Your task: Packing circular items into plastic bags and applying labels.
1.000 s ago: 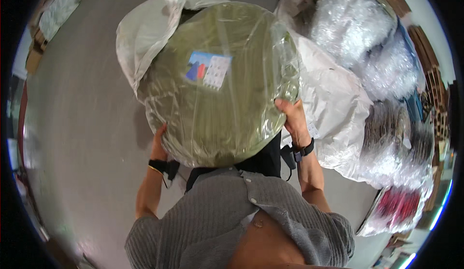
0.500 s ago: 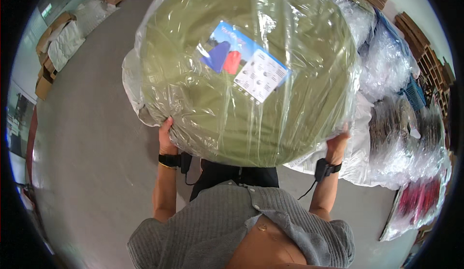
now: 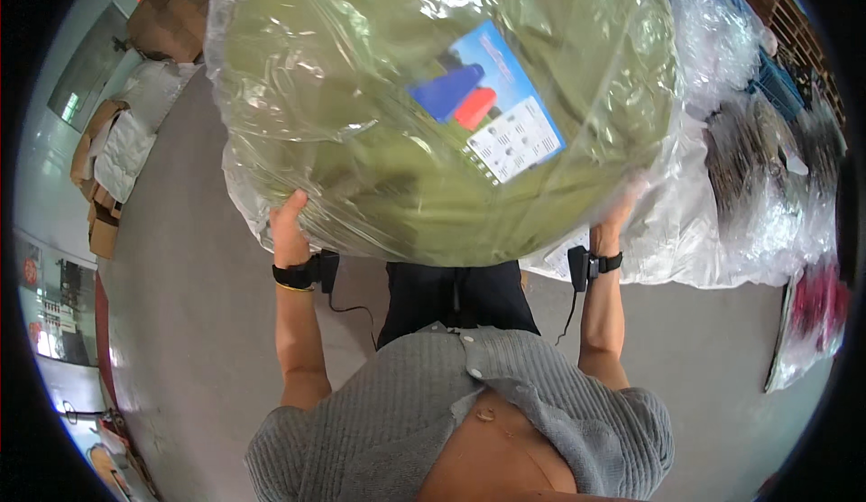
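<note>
Olive disc in clear plastic wrap (image 3: 433, 114) raised between hands; left hand (image 3: 289, 231) and right hand (image 3: 618, 218) gripping its lower edges.

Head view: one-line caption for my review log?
Both hands, left hand and right hand, grip a large round olive-green disc in clear plastic wrap raised above the grey floor.

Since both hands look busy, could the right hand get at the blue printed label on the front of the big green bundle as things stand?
Probably not. The right hand is pressed against the side of the green plastic-wrapped bundle, carrying it with the left hand. The label faces up with nothing over it, but letting go would likely drop the bundle.
</note>
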Tool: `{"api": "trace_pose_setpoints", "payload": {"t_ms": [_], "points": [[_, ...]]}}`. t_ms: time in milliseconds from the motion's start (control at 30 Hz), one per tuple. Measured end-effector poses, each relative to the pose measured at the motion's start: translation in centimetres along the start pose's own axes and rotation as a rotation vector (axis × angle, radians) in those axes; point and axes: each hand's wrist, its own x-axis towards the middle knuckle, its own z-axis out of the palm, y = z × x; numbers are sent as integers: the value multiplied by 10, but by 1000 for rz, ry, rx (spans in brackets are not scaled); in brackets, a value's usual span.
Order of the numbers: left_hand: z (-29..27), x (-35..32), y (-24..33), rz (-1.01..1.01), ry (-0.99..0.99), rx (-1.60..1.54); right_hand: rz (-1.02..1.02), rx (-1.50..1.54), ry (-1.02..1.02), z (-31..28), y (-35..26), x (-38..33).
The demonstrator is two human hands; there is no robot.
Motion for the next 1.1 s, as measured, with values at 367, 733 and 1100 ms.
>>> {"api": "trace_pose_setpoints", "payload": {"t_ms": [367,733,1100], "points": [[10,19,35,193,-136,195,531,589,-178,-6,43,-42],[-16,13,64,228,-202,457,207,248,-336,24,29,-60],[48,49,160,386,-273,687,445,563,-263,13,29,-60]]}}
